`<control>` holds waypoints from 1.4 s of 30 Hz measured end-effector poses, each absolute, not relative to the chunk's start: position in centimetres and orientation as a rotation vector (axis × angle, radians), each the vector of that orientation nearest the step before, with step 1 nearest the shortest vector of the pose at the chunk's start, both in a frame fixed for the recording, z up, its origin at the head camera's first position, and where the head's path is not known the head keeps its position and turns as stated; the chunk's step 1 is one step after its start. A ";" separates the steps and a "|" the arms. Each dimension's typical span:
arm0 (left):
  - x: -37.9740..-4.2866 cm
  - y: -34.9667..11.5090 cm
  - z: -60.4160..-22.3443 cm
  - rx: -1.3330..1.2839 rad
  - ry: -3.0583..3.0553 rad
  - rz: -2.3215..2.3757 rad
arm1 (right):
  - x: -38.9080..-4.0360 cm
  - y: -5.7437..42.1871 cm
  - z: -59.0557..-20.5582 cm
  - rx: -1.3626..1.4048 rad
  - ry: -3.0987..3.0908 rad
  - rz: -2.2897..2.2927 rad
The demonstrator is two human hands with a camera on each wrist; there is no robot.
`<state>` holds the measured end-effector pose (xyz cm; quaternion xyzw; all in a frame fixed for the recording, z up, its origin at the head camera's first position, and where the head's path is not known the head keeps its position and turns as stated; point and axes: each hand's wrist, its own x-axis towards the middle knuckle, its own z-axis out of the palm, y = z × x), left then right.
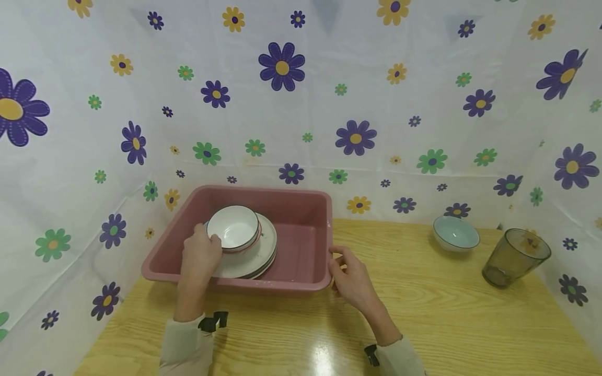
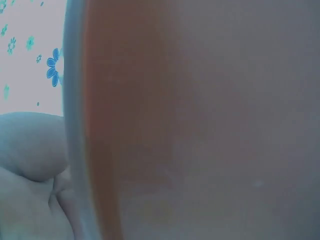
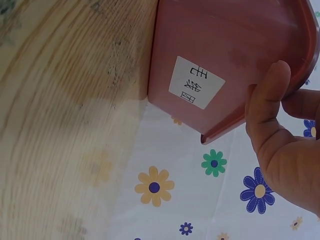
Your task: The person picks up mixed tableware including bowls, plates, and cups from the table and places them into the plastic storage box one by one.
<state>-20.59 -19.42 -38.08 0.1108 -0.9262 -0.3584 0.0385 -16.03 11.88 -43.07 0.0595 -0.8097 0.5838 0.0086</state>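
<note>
A pink plastic basin (image 1: pixel 301 256) holds a stack of white plates (image 1: pixel 267 235) with bowls on top. The uppermost is a white bowl (image 1: pixel 232 222) with a dark rim; a red-edged bowl shows under it. My left hand (image 1: pixel 199 256) reaches over the basin's near rim and grips the left edge of the white bowl, its fingertips partly hidden. A blurred, close surface fills most of the left wrist view, with part of the hand at lower left. My right hand (image 1: pixel 350 277) pinches the basin's right rim; the right wrist view shows a finger (image 3: pixel 272 87) against the outer wall.
To the right on the wooden table (image 1: pixel 414 313) stand a light blue bowl (image 1: pixel 455 235) and a tilted-looking amber glass (image 1: pixel 514 258). A white label (image 3: pixel 196 82) with handwritten characters is stuck on the basin's outer side. A flowered curtain (image 1: pixel 320 109) encloses the table.
</note>
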 end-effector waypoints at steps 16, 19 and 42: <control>-19.0 -18.3 -36.0 0.297 -2.738 -1.095 | -16.1 13.6 -42.6 0.107 -2.546 1.769; -18.6 -17.8 -35.7 0.243 -2.700 -1.100 | -16.1 14.3 -42.5 0.087 -2.541 1.752; -17.6 -12.1 -36.8 -0.441 -2.415 -0.909 | -16.7 18.4 -42.3 0.030 -2.512 1.631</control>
